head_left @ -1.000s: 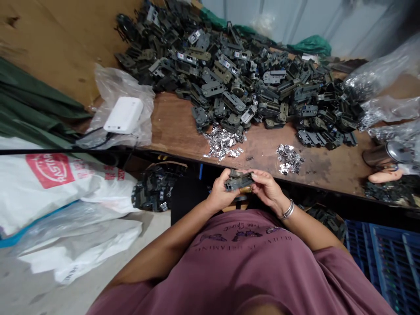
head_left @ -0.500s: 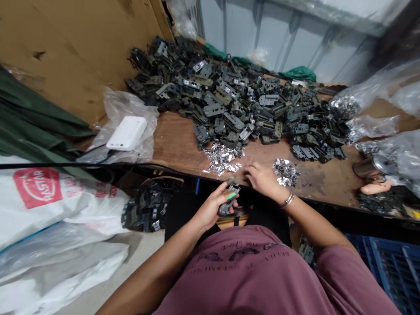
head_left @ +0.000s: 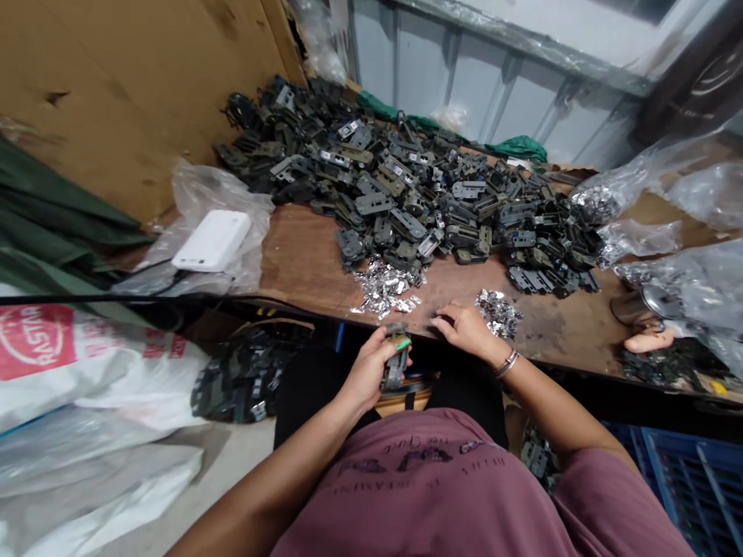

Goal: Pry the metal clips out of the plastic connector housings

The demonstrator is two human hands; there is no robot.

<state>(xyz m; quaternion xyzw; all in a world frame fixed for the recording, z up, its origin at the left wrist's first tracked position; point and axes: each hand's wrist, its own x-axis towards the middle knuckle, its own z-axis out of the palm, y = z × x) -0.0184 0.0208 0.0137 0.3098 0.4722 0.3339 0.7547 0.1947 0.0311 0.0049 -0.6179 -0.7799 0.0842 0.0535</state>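
Observation:
My left hand [head_left: 367, 370] is closed around a dark grey elongated housing part [head_left: 395, 373], held almost upright just off the table's front edge. A bright green patch shows at the thumb tip. My right hand [head_left: 466, 331], with a metal bracelet at the wrist, rests at the table edge with its fingers bent together; whatever is in the fingertips is too small to make out. On its left lies a pile of small shiny metal clips [head_left: 384, 290]. A second pile of small shiny metal pieces [head_left: 499, 312] lies just beyond its right side.
A large heap of similar dark grey parts [head_left: 377, 203] covers the back of the wooden table [head_left: 290, 251]. At left, a white box-shaped device [head_left: 213, 240] lies on clear plastic. A metal cup [head_left: 638, 305], plastic bags [head_left: 690, 275] and a blue crate [head_left: 690, 472] are at right.
The left hand has turned the housing part more upright and shifted its grip. My right hand stays at the table edge, its fingers slightly more bent. The whole view has shifted a little.

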